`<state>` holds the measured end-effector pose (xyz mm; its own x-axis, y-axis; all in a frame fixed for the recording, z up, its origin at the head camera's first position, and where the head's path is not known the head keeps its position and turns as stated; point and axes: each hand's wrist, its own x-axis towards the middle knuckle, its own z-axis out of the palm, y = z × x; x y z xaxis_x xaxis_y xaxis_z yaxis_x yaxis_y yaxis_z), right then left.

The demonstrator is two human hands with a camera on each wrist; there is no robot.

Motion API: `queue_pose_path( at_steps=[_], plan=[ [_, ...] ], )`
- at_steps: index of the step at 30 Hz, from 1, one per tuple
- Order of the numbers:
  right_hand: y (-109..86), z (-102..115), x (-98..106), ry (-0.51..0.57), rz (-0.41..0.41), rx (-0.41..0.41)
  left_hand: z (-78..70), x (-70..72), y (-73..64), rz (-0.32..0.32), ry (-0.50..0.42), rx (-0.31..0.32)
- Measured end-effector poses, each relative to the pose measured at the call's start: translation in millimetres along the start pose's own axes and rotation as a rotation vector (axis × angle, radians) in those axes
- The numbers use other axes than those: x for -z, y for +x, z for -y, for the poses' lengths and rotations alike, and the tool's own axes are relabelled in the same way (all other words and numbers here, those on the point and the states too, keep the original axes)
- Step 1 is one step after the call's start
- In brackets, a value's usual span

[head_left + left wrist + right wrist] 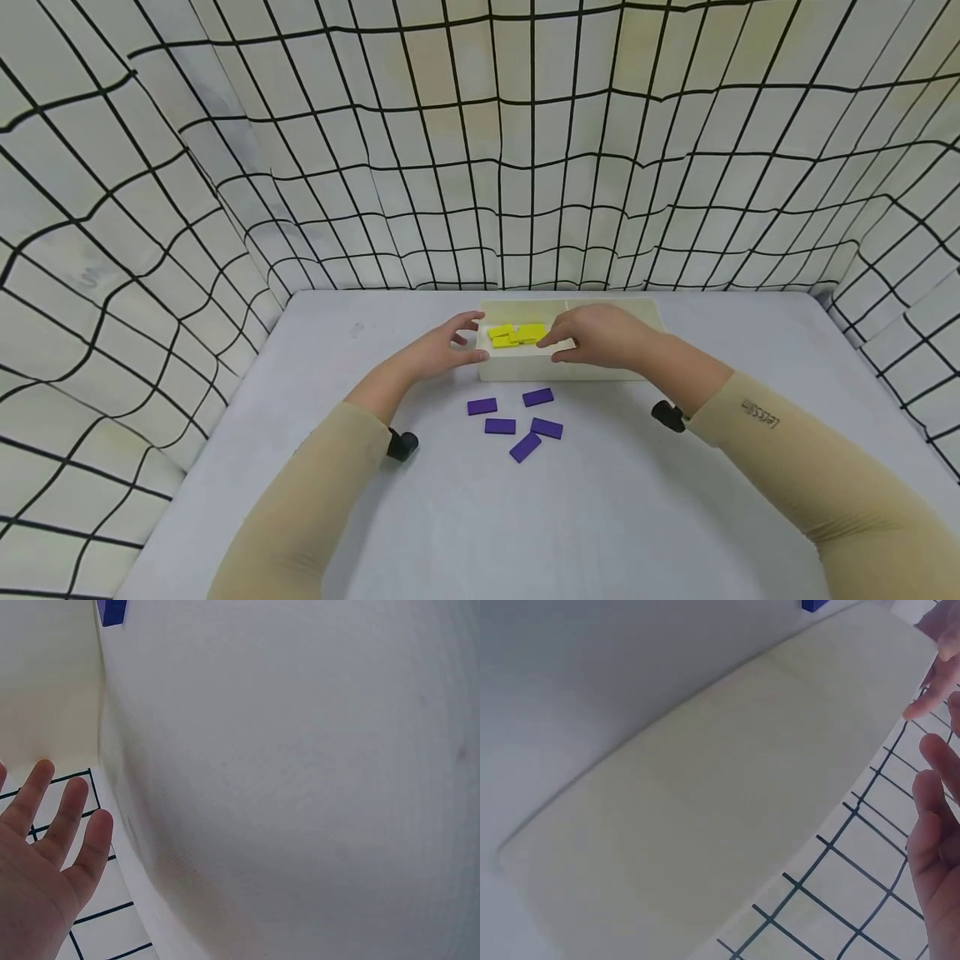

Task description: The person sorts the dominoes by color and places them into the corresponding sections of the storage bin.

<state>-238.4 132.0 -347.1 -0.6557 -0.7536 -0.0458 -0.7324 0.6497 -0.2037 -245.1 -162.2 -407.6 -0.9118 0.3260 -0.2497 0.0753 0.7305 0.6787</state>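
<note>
A long cream box stands at the back of the table, with a divider inside. Several yellow blocks lie in its left compartment. My left hand is at the box's left end, thumb by the front corner and fingers toward the back; the left wrist view shows those fingers spread. Over the middle of the box is my right hand, its fingertips right beside the yellow blocks and its thumb near the front rim. No block shows between its fingers. Several purple blocks lie loose in front of the box.
The white table ends at the back and sides against white walls covered with black netting. A small black wrist camera sits on the left wrist, another wrist camera on the right.
</note>
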Motion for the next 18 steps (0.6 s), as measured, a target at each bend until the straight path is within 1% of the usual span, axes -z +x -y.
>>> queue_pose_path(
  at_steps=[7, 11, 14, 18],
  plan=[
    [-26.6, 5.7, -6.7, 0.011, 0.031, 0.026, -2.1, 0.4, -0.3, 0.005, -0.001, 0.006],
    [-39.1, 5.7, -10.9, 0.004, 0.014, 0.054, -3.4, 0.3, -0.6, 0.006, 0.001, 0.009],
    [-45.1, 4.5, -14.1, 0.011, -0.005, 0.076, -4.0, 0.4, -0.3, 0.005, 0.003, 0.008],
    [-49.3, 3.9, -19.0, 0.036, 0.001, 0.096, -4.1, 0.8, -0.1, 0.007, 0.003, 0.012]
  ],
)
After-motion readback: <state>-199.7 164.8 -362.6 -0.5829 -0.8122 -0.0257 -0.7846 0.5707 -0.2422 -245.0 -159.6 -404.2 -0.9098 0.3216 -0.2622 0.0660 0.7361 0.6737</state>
